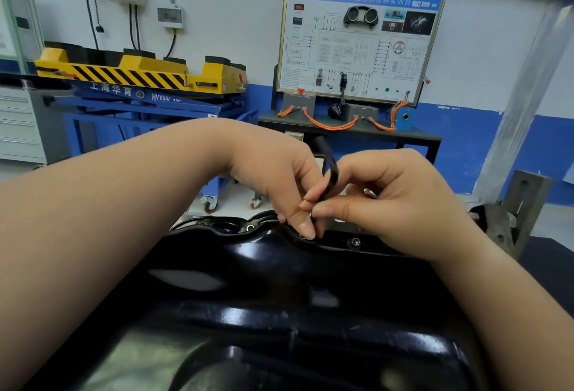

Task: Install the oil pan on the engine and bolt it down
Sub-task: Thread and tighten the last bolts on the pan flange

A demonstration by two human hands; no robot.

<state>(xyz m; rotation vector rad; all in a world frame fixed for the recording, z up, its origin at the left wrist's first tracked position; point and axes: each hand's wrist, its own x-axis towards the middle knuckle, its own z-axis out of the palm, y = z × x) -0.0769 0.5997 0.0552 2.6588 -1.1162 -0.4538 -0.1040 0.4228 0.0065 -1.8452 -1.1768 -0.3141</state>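
The oil pan is lying belly-up right before the person, and both hands are meeting at its far flange, probably to keep a dark tool upright over a hole (a bolt is sitting just beside it). The left hand is arching down, fingers curled round the tool's tip, while the right hand is pinching its shaft.
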